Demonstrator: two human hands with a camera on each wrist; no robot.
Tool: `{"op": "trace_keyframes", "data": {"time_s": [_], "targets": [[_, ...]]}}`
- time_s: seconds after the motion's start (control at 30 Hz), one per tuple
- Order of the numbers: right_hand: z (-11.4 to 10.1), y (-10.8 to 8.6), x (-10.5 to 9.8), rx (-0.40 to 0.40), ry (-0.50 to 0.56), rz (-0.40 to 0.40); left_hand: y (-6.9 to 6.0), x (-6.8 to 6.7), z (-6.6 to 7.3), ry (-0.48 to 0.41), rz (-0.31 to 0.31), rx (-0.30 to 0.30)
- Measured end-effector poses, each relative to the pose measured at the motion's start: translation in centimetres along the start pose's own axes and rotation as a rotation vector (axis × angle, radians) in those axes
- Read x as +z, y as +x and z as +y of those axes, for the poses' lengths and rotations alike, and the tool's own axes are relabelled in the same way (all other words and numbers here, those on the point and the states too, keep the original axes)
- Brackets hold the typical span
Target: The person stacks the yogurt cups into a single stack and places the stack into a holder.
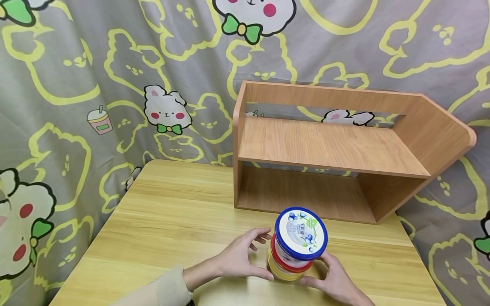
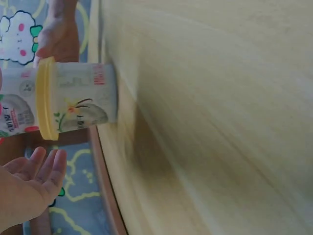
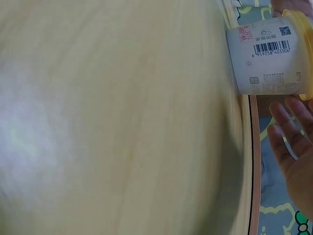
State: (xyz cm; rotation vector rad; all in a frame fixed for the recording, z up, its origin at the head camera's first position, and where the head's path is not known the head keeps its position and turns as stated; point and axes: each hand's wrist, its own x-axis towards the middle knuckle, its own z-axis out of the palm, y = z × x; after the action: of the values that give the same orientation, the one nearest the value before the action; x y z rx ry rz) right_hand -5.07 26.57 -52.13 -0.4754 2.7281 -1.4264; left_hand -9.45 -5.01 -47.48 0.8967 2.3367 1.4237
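Note:
Three round tubs stand stacked on the wooden table: a blue-lidded tub (image 1: 301, 233) on top, a red-lidded tub (image 1: 292, 268) in the middle and a yellow-lidded tub (image 2: 80, 98) at the bottom. The top lid carries a blueberry print. My left hand (image 1: 237, 257) is at the stack's left, fingers spread and slightly bent, with a small gap to the tubs. On the other side, my right hand (image 1: 333, 278) has its fingers extended close to the stack; whether they touch it I cannot tell. A barcode faces the right wrist view on the bottom tub.
Behind the tubs stands a two-level wooden shelf (image 1: 333, 144) with a slanted right side panel. The table (image 1: 164, 212) extends to the left and front. A grey curtain (image 1: 206, 80) with rabbit prints hangs around the back and sides.

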Motion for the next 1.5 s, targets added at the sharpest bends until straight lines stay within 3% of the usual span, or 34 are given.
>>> {"op": "trace_keyframes", "data": {"time_s": [0.3, 0.6, 0.83, 1.03, 1.17, 1.27, 1.5], "targets": [[0.1, -0.1, 0.5, -0.033, 0.004, 0.009, 0.0, 1.1, -1.5, -0.021, -0.026, -0.013], [0.3, 0.1, 1.0, -0.045, 0.036, -0.002, 0.2, 2.0, -2.0, -0.082, 0.004, -0.058], [0.2, 0.0, 1.0, -0.003, 0.019, -0.004, 0.5, 2.2, -1.9, -0.116, 0.017, -0.075], [-0.2, 0.2, 1.0, 0.088, 0.034, -0.024, 0.5, 2.2, -2.0, -0.105, 0.014, -0.069], [-0.3, 0.3, 1.0, 0.103, 0.041, -0.048, 0.4, 1.7, -2.4, -0.079, 0.008, -0.059], [-0.2, 0.4, 0.9, 0.105, 0.047, -0.058, 0.2, 0.9, -2.9, -0.084, 0.041, -0.048], [0.0, 0.3, 0.8, 0.087, 0.035, -0.054, 0.6, -1.8, -4.5, -0.115, 0.246, 0.003]]}}
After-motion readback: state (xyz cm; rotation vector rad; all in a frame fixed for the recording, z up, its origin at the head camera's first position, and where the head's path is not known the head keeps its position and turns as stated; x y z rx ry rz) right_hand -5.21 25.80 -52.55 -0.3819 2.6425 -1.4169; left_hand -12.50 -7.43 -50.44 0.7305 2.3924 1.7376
